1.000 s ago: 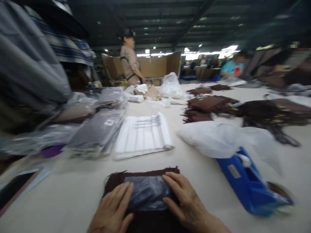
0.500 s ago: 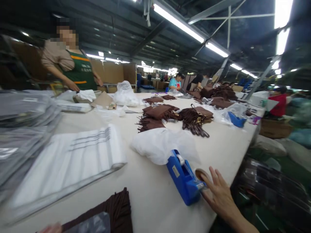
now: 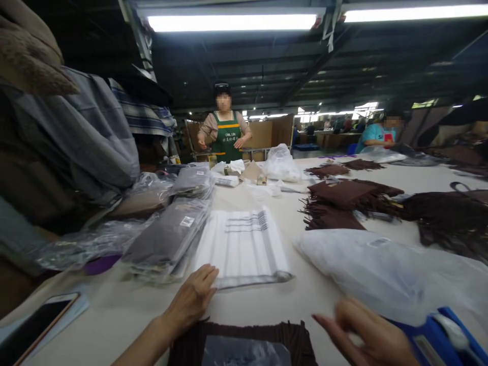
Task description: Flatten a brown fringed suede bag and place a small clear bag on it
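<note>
My left hand reaches to the near left corner of a flat stack of white plastic bags with grey printed lines, its fingers pressed together at the edge of a bag. My right hand is smeared by motion at the lower right, fingers curled in; whatever they hold is too blurred to make out. Beside that hand stands a blue tape dispenser. Below my left hand lies a dark brown fringed piece, with a clear, shiny plastic packet on top.
Bagged grey items are stacked on the left, near a phone. A translucent white bag and brown fringed pieces lie on the right. A co-worker in a green apron stands across the table.
The view has swung left. My right hand has come away from the tape dispenser, its spread fingers now curled. My left hand has moved from the brown fringed piece to the white bags.
</note>
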### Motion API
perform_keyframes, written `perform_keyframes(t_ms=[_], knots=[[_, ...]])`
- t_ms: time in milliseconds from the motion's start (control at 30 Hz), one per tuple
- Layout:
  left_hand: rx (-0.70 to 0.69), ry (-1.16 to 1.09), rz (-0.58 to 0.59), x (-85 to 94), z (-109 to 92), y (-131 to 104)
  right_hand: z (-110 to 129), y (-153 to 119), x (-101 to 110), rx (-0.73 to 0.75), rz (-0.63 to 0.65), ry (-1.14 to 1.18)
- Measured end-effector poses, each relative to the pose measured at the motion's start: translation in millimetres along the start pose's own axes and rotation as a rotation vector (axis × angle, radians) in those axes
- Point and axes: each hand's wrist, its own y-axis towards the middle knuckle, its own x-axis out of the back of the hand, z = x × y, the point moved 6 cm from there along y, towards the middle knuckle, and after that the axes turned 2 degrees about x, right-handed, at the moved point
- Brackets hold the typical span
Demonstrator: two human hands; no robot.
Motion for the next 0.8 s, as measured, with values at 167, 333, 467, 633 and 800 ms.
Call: perform_keyframes(t_ms=[167,333,467,633,800], knots=[[0.038,-0.038,0.126,-26.3,10.9,30.6,32.7,84.9,-119.7,0.368,0.339,-0.349],[0.072,-0.094,0.267,-37.3,16.2,40.4,9.2,91.7,-163.2,0.437,0.48,-0.311],[0.062,-0.107,0.333,-40.6,20.5,46.9,3.8,97.0,-158.4,0.382,0.591,-0.251],[-0.037,-0.039,0.303,-42.8,22.6,52.3,1.7,111.0,-155.2,0.276,0.692,-0.123],[-0.087,-0.019,0.155,-36.4,9.1,54.1,-3.8,124.6,-158.9,0.066,0.645,-0.049]])
